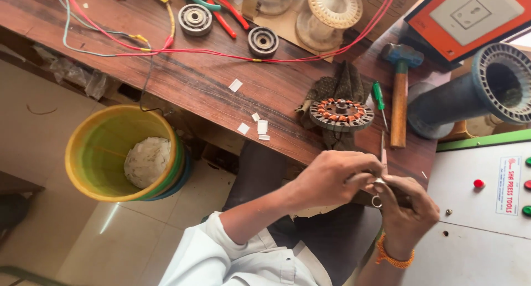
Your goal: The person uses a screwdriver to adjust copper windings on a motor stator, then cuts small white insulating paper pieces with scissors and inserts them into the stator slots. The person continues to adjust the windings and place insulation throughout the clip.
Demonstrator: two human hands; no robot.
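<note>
Far off to your left, below the table edge, a yellow bucket (pixel 119 153) holds a heap of white scraps, well apart from anything you are handling. On the wooden workbench (pixel 182 81) a few small white paper slips (pixel 260 126) lie near the edge, and just to their right the wound stator (pixel 341 113), with its copper coils in a ring, rests flat on a dark cloth (pixel 340 87). That stator lies straight ahead of your hands, across the table edge and a little to the left of where they meet. Your left hand (pixel 331 178) is curled closed, its fingertips pinching one end of a thin metal tool (pixel 383 153); what kind of tool it is cannot be told, being mostly covered. Its long axis runs nearly upright in the view, tip pointing away from you toward the bench, with a small ring (pixel 376 201) hanging at the near end. Your right hand (pixel 406 208), with an orange band at the wrist, is closed around the same tool from the other side, touching your left. The left hand is nearer the stator. Further right lie a green screwdriver (pixel 378 98) and a hammer (pixel 399 92), both pointing the same way.
</note>
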